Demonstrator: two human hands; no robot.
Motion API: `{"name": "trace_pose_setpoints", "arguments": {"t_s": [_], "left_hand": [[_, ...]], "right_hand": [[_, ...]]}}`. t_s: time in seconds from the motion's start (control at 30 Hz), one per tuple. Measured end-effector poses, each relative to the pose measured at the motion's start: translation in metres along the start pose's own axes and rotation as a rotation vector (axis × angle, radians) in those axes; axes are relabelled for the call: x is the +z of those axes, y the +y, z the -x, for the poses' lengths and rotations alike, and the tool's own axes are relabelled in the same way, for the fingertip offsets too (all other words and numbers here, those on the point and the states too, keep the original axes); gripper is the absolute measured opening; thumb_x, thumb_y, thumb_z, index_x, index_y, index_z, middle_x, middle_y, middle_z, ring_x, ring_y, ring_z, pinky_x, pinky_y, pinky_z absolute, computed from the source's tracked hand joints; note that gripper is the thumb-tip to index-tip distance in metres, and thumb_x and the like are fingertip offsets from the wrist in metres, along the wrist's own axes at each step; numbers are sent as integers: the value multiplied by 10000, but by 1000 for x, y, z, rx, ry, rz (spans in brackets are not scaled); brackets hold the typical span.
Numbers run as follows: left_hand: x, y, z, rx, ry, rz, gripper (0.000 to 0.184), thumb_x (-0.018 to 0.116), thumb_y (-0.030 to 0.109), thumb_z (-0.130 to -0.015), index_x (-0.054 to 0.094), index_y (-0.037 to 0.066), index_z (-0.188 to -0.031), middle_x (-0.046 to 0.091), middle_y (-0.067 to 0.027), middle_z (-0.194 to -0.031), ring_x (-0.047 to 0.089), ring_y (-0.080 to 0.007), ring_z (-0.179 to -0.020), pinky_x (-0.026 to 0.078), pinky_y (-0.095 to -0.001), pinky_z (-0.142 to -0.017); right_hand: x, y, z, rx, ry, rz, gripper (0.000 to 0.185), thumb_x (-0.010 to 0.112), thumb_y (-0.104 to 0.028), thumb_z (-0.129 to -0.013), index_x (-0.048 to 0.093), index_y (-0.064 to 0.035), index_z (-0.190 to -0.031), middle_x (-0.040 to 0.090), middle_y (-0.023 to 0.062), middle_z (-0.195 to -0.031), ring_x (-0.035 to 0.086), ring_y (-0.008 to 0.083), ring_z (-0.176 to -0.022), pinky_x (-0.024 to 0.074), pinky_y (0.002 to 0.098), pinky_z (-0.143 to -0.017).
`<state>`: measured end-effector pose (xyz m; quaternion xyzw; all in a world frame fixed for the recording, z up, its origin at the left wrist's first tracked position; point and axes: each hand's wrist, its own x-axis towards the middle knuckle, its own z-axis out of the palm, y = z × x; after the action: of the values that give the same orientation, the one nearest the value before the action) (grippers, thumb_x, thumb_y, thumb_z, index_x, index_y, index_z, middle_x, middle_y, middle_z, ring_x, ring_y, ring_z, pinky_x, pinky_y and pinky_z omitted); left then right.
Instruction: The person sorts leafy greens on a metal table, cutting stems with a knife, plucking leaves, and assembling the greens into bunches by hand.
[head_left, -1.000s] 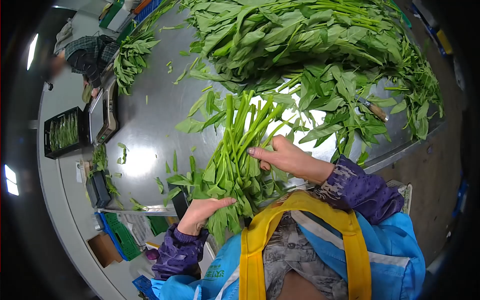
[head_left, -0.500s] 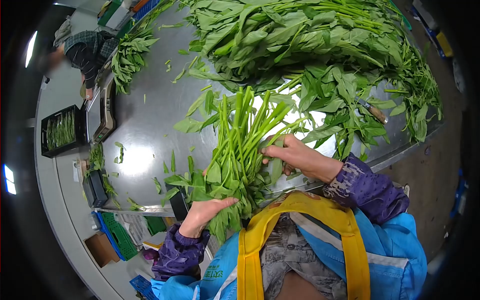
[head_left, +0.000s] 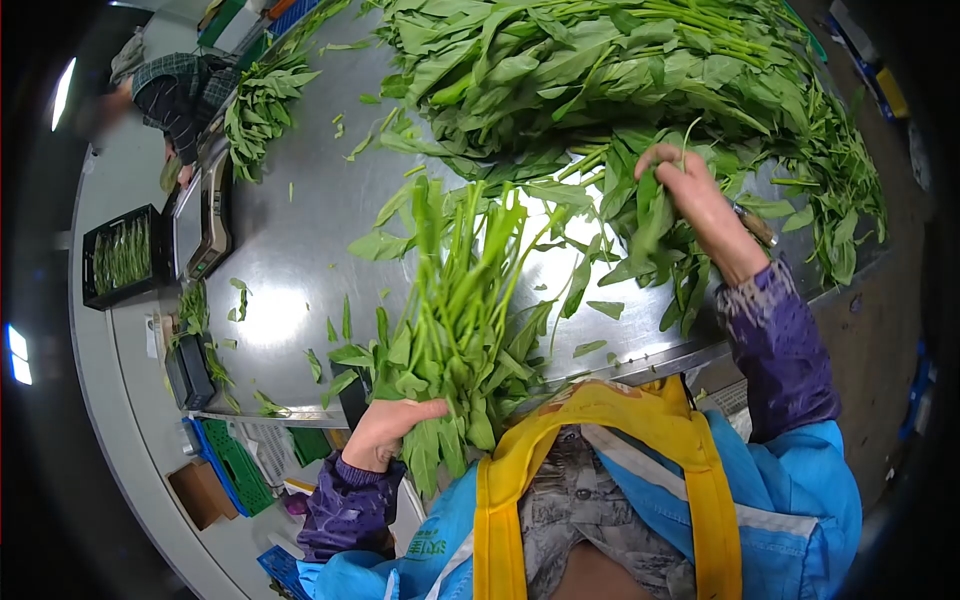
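A bunch of long-stemmed leafy greens [head_left: 450,310], looking like water spinach, is gripped near its leafy end by my left hand [head_left: 395,425]. Its pale green stems point away from me over the steel table, and most of my left fingers are hidden beneath the leaves. Out to the right, my right hand [head_left: 700,210] has its fingers curled round a few loose leaves [head_left: 652,215], a thin stem sticking up past them. Behind that wrist, a knife [head_left: 762,230] shows only part of its wooden handle.
A large heap of greens [head_left: 600,80] covers the table's far side. Leaf scraps lie on the steel table [head_left: 270,290]. At the left are a scale [head_left: 212,215], a black crate of greens [head_left: 122,258] and another person [head_left: 180,105].
My right hand has moved from the bunch's stems out to the right and away from me, over the loose leaves. My left hand still holds the bunch, whose stems have shifted slightly left.
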<state>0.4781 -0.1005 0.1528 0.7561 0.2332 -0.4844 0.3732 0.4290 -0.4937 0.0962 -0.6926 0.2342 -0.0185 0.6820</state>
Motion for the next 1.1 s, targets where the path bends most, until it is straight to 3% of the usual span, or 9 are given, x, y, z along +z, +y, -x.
{"name": "trace_pose_setpoints", "arguments": {"t_s": [0.13,0.2,0.43,0.53,0.63,0.83,0.9,0.97,1.1], "left_hand": [[-2,-3,5,31,-77,173,390,712,8,-645,614,-5,-1022,631,-63,-972,594,-149,-847,464,-265,-754],[-9,-12,-4,38,-109,129,379,710,18,-646,618,8,-1014,632,-52,-945,589,-143,-824,462,-263,-739],[-9,-14,2,209,-235,95,340,692,17,-689,609,-47,-1013,620,-89,-1012,584,-166,-915,451,-281,-788],[-9,-11,11,182,-182,169,393,703,-13,-651,596,-8,-1029,615,-61,-967,580,-158,-858,463,-280,-759],[-8,-10,8,129,-110,190,454,703,-77,-623,569,-2,-1050,611,-61,-955,593,-180,-842,480,-289,-769],[-1,-5,11,121,-127,276,471,689,-91,-636,554,1,-1078,608,-68,-986,586,-191,-884,481,-305,-786],[-2,-5,13,95,-125,275,487,691,-90,-632,550,2,-1089,609,-71,-987,587,-191,-883,479,-303,-789],[-9,-14,11,138,-127,273,490,681,-89,-640,542,2,-1101,610,-78,-986,590,-204,-881,481,-316,-801],[-10,-19,19,94,-149,474,478,645,-110,-657,536,2,-1108,606,-93,-1001,589,-235,-904,483,-349,-837]], "right_hand": [[25,-12,8,192,-185,210,481,629,-320,-744,527,-51,-1130,595,153,-969,576,180,-859,453,274,-757],[59,12,7,-192,-208,319,640,655,-389,-727,458,-19,-1211,558,202,-1096,557,272,-995,422,338,-886],[44,3,-20,104,54,-190,261,558,-258,-786,582,1,-785,597,164,-711,573,271,-721,440,378,-693],[11,29,-28,-21,46,-110,288,590,-276,-770,590,-18,-899,595,169,-910,565,260,-840,442,361,-718],[41,25,17,-428,48,1133,569,666,-419,-710,532,-35,-1108,372,169,-1283,471,282,-1065,413,396,-819],[132,27,54,-481,-483,561,629,583,-419,-771,452,74,-1137,564,226,-936,534,341,-926,412,415,-806],[135,6,53,-14,-833,570,452,531,-314,-827,520,78,-1051,591,224,-878,566,293,-824,445,343,-785],[117,22,51,-191,-468,-16,283,474,-234,-830,595,22,-832,582,165,-719,572,255,-673,447,373,-655],[41,19,4,-235,-37,208,238,472,-198,-829,596,2,-867,567,109,-644,552,226,-600,443,331,-594]]}}
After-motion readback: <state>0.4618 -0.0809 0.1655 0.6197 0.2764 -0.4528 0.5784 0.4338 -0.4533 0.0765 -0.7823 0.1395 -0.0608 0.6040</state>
